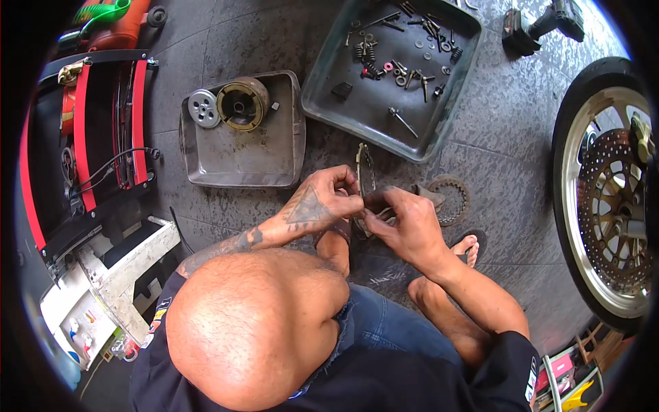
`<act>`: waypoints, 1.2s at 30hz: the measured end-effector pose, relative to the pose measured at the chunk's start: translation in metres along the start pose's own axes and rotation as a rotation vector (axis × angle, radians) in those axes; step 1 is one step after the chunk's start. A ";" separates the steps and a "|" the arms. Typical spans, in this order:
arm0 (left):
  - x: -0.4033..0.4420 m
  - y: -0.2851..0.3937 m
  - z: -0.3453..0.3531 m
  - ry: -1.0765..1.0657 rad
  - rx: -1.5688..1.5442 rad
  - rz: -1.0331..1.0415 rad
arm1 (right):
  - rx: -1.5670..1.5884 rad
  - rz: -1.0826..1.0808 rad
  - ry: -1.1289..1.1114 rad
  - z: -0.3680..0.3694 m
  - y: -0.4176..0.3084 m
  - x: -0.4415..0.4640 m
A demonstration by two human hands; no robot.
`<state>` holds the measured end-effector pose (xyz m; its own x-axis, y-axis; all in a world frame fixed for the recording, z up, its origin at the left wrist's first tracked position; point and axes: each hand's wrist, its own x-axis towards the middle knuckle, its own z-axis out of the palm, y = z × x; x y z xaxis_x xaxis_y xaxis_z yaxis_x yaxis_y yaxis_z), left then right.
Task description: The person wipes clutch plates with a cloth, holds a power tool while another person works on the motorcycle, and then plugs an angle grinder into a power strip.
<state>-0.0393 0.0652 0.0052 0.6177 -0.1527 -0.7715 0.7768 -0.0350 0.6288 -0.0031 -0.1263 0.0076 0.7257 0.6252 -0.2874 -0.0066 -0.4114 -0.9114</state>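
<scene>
A thin, toothed ring seen nearly edge-on, which looks like a clutch plate [366,167], stands upright between my two hands. My left hand [321,200] pinches near its left side, thumb and fingers closed together. From the right, my right hand [406,221] is closed at the ring's lower part, its thumb and fingertips close to those of my left hand. The exact contact at the fingertips is partly hidden. On the floor just beyond my right hand lie more toothed rings [454,200], partly covered by that hand.
A grey tray [294,147] holds a round metal drum [242,104] and a silver disc [204,108]. The larger tray [310,86] contains bolts, springs and washers. A cordless power tool [542,26] and a motorcycle wheel [564,185] stand right; a red-and-black rack [84,137] stands left.
</scene>
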 end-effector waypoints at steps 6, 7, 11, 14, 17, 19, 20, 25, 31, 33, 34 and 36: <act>-0.004 -0.012 0.001 0.078 0.201 0.052 | -0.008 -0.043 0.010 0.014 0.010 -0.002; -0.004 -0.014 0.002 0.092 0.198 0.021 | -0.015 -0.045 0.025 0.015 0.011 -0.003; -0.002 -0.029 -0.002 0.110 0.093 0.066 | 0.001 0.013 0.057 0.013 0.012 -0.001; 0.004 -0.055 -0.011 0.137 -0.113 0.233 | -0.050 0.038 0.165 -0.005 0.010 0.002; 0.003 -0.058 -0.020 0.148 -0.238 0.210 | -0.008 0.124 0.277 -0.030 0.016 0.010; 0.000 -0.061 -0.019 0.159 -0.394 0.224 | 0.177 0.193 0.312 -0.048 0.030 0.018; 0.001 -0.070 -0.021 0.156 -0.400 0.253 | 0.298 0.218 0.337 -0.059 0.032 0.024; 0.002 -0.085 -0.015 0.162 -0.521 0.259 | 0.388 0.151 0.429 -0.112 0.034 0.056; 0.025 -0.109 -0.012 0.113 -0.660 0.195 | 0.101 -0.047 0.647 -0.171 0.050 0.106; 0.022 -0.112 -0.004 0.132 -0.724 0.188 | 0.051 -0.098 0.553 -0.194 0.045 0.101; 0.020 -0.109 -0.004 0.121 -0.691 0.130 | 0.109 -0.011 0.520 -0.200 0.037 0.095; 0.020 -0.111 -0.005 0.129 -0.697 0.089 | 0.111 0.120 0.419 -0.208 0.049 0.071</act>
<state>-0.1127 0.0706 -0.0810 0.6587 -0.0064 -0.7524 0.5942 0.6179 0.5149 0.1912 -0.2395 0.0033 0.9311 0.2455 -0.2696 -0.1646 -0.3767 -0.9116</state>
